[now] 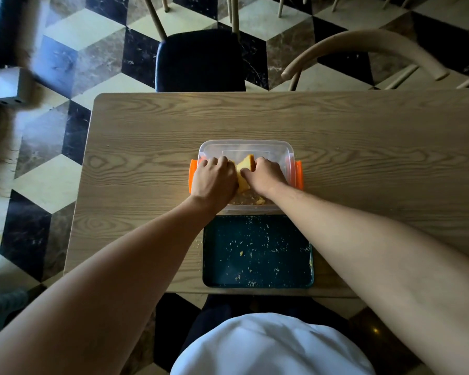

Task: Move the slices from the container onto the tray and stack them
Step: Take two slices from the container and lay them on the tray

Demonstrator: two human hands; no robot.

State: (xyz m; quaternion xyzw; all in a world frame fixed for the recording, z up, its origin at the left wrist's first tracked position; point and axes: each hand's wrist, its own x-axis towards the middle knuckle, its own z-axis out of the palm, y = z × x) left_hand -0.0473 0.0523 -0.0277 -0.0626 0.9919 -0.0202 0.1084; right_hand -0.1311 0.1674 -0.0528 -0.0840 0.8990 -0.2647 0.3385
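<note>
A clear plastic container with orange side clips stands on the wooden table. Inside it are yellow cake slices, seen between my two hands. My left hand reaches into the container's left side and presses against the slices. From the right, my right hand grips them, thumb on the near face. How many slices there are is hidden by the hands. Just in front of the container lies a dark teal tray, holding only crumbs.
Crumbs lie in the container's near end. A dark-cushioned chair stands beyond the table's far edge and a wooden chair back at the far right. Bare tabletop stretches on both sides.
</note>
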